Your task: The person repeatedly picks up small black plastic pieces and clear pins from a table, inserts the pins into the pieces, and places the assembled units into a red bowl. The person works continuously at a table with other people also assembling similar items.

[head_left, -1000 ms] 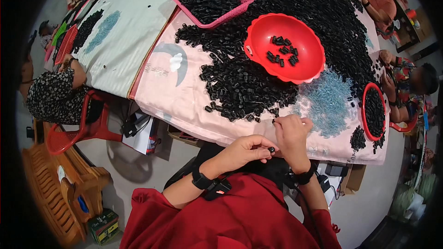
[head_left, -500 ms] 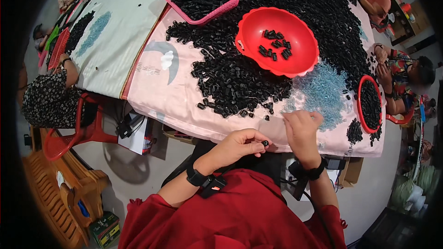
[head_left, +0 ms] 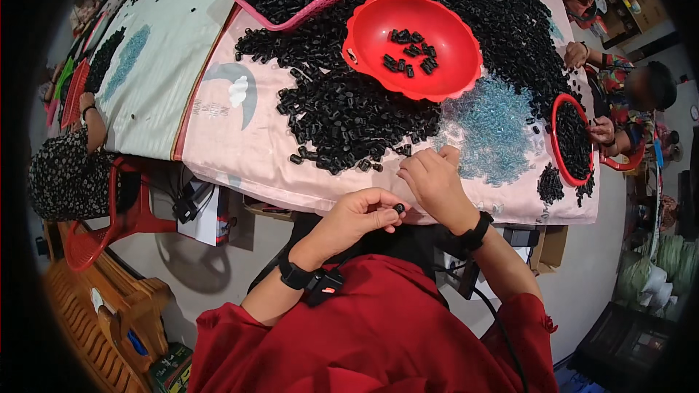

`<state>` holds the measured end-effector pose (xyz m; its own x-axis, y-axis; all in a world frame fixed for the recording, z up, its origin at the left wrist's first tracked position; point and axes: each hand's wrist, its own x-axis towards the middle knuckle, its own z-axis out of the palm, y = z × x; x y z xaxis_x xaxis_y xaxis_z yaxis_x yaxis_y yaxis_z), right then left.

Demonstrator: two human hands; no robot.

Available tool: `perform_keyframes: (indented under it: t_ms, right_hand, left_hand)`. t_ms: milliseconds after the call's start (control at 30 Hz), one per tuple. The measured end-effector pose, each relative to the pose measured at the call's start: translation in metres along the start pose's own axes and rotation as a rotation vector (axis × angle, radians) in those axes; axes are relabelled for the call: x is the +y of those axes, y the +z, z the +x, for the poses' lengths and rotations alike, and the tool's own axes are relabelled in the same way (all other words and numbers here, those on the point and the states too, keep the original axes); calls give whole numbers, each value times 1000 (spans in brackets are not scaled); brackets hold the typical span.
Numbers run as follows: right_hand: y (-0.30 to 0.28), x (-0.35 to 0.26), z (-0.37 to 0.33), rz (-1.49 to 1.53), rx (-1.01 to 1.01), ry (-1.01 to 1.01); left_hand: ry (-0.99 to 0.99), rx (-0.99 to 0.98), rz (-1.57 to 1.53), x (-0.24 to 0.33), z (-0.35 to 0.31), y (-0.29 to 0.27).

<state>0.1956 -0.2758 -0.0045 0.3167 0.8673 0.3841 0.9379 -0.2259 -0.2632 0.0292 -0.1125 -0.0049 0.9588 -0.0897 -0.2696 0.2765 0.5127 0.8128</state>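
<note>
My left hand (head_left: 368, 212) is closed, with a small black plastic piece (head_left: 398, 208) pinched between thumb and fingertips, just off the table's near edge. Close on its right is my right hand (head_left: 439, 188), back upward and fingers curled together; whatever its fingertips hold is hidden. Beyond the hands lies a heap of loose black plastic pieces (head_left: 342, 120) on the pink cloth (head_left: 226, 145). To its right spreads a pile of small clear bluish pieces (head_left: 489, 131). A red scalloped bowl (head_left: 371, 25) behind them contains several black pieces.
A pink basket (head_left: 309, 14) full of black parts stands at the far left of the cloth. At the right is a red oval basket (head_left: 558, 138) of black parts, with a co-worker's hand (head_left: 601, 131) beside it. Another person (head_left: 69, 153) sits at the left near a red chair (head_left: 120, 222).
My right hand has moved left, away from the clear pieces and toward my left hand. My left hand still pinches the black piece. The view has shifted slightly.
</note>
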Motion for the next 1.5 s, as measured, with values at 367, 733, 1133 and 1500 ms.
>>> perform_keyframes:
  t_ms: [367,733,1133,1500]
  right_hand:
    - [-55,-39,-7,349,134,387]
    - [-42,-46,-11,335,162,314]
    - [-47,-52,-13,424,99,355]
    - [-52,-52,-13,391,166,320]
  left_hand:
    - [22,-39,-84,2,2,12]
    - [54,107,-97,-2,17,21]
    - [100,106,-32,0,10,20]
    - [107,77,-66,1,9,22]
